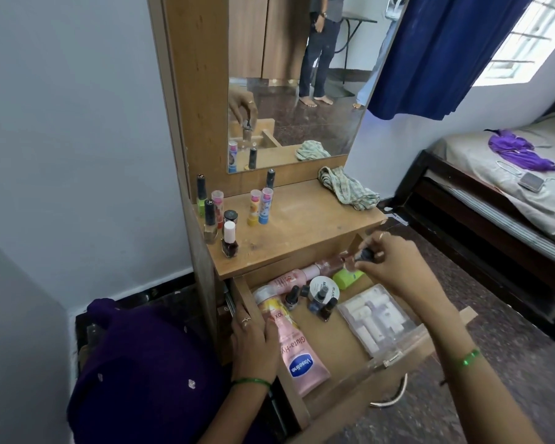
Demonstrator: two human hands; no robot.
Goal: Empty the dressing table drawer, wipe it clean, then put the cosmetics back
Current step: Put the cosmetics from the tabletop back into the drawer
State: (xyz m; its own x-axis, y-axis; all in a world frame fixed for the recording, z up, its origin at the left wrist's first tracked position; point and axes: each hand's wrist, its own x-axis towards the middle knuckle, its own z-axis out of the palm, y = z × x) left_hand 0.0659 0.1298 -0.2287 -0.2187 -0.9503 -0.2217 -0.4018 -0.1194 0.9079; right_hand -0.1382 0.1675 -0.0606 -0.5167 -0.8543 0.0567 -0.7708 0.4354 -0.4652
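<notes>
Right hand (pixel 386 262) fingers pinch nail polish bottle (pixel 362 256) over drawer (pixel 350 341); I advise upright transfer to surface (pixel 302 225). Left hand (pixel 253 339) rests flat on drawer wall.

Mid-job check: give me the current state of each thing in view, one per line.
Drawer: pulled open, still holding cosmetics.
Right hand: pinching a small dark-capped bottle above the drawer.
Left hand: resting on the drawer's left edge, touching the Vaseline tube.
Vaseline tube: lying flat in the drawer.
Clear case: closed, in the drawer.
Checked cloth: crumpled on the tabletop, unused.
Nail polish bottles: upright on the tabletop.
</notes>
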